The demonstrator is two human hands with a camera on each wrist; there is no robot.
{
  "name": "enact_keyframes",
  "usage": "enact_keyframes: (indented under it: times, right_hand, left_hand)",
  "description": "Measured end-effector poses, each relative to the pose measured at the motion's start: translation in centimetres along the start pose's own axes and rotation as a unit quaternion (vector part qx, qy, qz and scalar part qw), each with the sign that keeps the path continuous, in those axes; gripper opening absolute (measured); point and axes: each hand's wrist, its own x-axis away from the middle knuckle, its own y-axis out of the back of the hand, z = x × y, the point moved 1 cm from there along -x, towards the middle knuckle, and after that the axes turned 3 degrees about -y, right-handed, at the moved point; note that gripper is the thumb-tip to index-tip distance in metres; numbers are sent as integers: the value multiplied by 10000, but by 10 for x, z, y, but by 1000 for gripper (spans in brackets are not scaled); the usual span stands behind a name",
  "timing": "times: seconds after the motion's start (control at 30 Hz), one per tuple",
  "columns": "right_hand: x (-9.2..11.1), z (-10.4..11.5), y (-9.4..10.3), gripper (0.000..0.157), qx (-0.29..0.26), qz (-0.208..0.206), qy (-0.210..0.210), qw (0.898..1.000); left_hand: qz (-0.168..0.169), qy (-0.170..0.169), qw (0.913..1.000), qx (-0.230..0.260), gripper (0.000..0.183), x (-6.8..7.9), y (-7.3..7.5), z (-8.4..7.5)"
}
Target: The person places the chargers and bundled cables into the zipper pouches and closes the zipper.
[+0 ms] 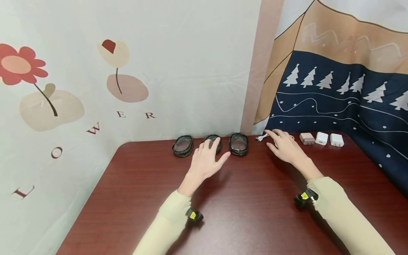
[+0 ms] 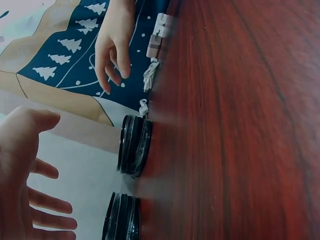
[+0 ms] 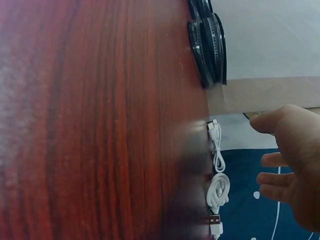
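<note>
My left hand (image 1: 205,160) reaches over the middle one of three black cases with clear tops, its fingers spread and overlapping that case (image 1: 218,147) in the head view. Beside it stand a left case (image 1: 183,145) and a right case (image 1: 238,144). In the left wrist view the hand (image 2: 22,170) holds nothing. Above the white cables my right hand (image 1: 287,148) hovers with loosely bent fingers and nothing in them. It partly hides those cables in the head view; the right wrist view shows a looped cable (image 3: 216,147) and a coiled cable (image 3: 218,191).
Right of the cables sit a pinkish charger plug (image 1: 307,139) and two white charger plugs (image 1: 321,138). Everything lines the back edge of the dark red wooden table (image 1: 248,205), against a hanging printed cloth (image 1: 191,71). Each wrist wears a small black camera.
</note>
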Motion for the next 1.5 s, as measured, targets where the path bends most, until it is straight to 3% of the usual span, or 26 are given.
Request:
enact_keyframes:
  times: [0.2, 0.43, 0.97, 1.5]
  right_hand:
    - [-6, -6, -5, 48, 54, 185, -88, 9998]
    - [-13, -8, -9, 45, 108, 80, -1, 9999]
    - [-29, -8, -24, 40, 380, 226, 143, 9989]
    - [-34, -11, -29, 36, 638, 239, 157, 9976]
  left_hand:
    - [123, 13, 9999, 16, 73, -10, -9, -2]
    - [116, 24, 9999, 49, 71, -20, -14, -7]
    - [554, 246, 9978, 284, 71, -41, -28, -22]
    - [1060, 537, 9929, -99, 77, -66, -44, -40]
